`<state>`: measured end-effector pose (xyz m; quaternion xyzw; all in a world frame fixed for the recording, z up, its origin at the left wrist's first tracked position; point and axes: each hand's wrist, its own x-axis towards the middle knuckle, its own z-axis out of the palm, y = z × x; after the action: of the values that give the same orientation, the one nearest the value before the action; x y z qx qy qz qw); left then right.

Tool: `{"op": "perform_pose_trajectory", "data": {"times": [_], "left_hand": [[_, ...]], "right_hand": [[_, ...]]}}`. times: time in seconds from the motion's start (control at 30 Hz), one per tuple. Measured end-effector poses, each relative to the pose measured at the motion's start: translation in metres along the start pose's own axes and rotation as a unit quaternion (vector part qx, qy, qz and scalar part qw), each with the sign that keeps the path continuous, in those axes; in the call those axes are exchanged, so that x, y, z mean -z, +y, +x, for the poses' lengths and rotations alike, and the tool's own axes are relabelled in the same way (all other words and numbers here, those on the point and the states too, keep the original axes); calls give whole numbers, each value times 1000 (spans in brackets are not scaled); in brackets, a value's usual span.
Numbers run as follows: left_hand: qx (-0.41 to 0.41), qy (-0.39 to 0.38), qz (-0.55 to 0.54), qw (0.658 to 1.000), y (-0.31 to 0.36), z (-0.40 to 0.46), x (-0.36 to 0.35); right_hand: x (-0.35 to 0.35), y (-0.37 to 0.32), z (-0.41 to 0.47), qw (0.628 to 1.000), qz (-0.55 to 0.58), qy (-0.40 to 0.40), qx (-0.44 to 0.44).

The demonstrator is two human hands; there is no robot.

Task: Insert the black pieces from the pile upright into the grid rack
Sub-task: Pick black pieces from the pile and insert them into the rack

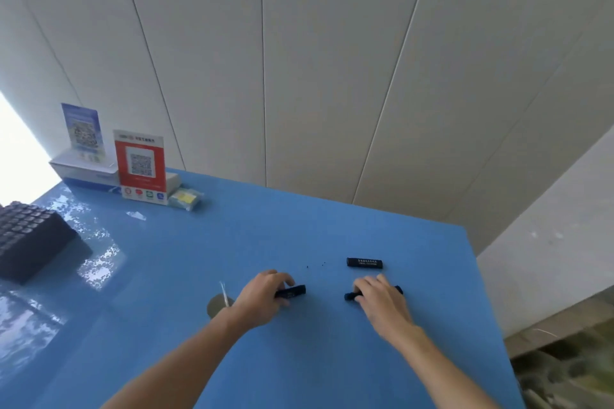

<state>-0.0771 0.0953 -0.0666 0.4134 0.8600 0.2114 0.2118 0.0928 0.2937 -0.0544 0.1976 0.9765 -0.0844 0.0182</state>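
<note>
Three black cylindrical pieces lie on the blue table [299, 359]. My left hand [262, 297] curls its fingers round one black piece [294, 291], which lies flat and pokes out to the right. My right hand [380, 300] grips a second black piece [349, 296], whose ends show on both sides of the fingers. A third black piece [364, 263] with white lettering lies loose, just beyond my right hand. The dark grid rack [26, 239] stands at the table's far left, its cells filled with upright pieces.
A red QR-code sign [141, 166] and a blue sign [83, 129] stand on white boxes at the back left, with a small yellow-labelled packet [185, 199] beside them. A round grey disc [217, 305] lies left of my left wrist. The table's right edge drops off near my right arm.
</note>
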Motion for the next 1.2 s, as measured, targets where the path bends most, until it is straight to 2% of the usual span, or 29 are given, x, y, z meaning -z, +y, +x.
{"op": "perform_pose_trajectory", "data": {"times": [0.13, 0.3, 0.57, 0.7, 0.83, 0.93, 1.2], "left_hand": [[-6, 17, -8, 1000, 17, -25, -1], [16, 50, -44, 998, 42, -51, -2], [51, 81, -67, 993, 54, -109, -7], [71, 93, -93, 989, 38, -146, -2], [78, 101, -140, 982, 12, -174, 12], [69, 118, -184, 973, -13, -194, 24], [56, 200, -190, 959, -97, -265, 79]], "right_hand": [[9, -5, -18, 994, 90, 52, 15], [28, -10, -36, 969, 212, 124, 22], [35, -40, -54, 927, 352, 123, 44], [34, -72, -59, 908, 409, 90, 35], [38, -115, -66, 909, 412, 43, 47], [40, -153, -68, 903, 423, 58, 55], [23, -278, -67, 901, 420, 78, 75]]}}
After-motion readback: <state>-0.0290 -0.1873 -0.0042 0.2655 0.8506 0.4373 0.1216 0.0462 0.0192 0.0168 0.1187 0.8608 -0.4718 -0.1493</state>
